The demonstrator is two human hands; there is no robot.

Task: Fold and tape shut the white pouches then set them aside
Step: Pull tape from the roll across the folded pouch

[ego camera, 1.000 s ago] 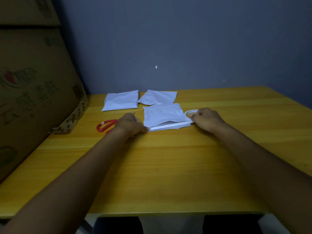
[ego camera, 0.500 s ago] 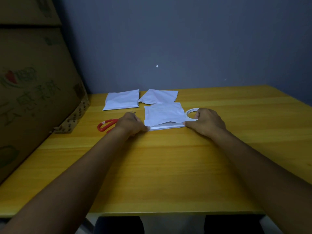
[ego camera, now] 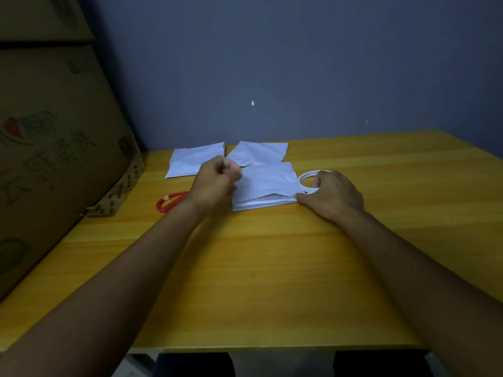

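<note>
White folded pouch point(ego camera: 265, 186) between left hand point(ego camera: 215, 183) and right hand point(ego camera: 333, 194).

The table point(ego camera: 272, 268) is showing smooth, faintly glossy yellow wood grain, the white pouches point(ego camera: 266, 183) are looking like crinkled matt paper, and the box point(ego camera: 54, 145) at left is showing matt brown cardboard.

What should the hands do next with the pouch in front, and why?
Probably the right hand should lift the tape roll it rests on and pull a strip: the front pouch lies folded at its near edge, that hand presses its right corner, and no tape is visible on it yet.
</note>
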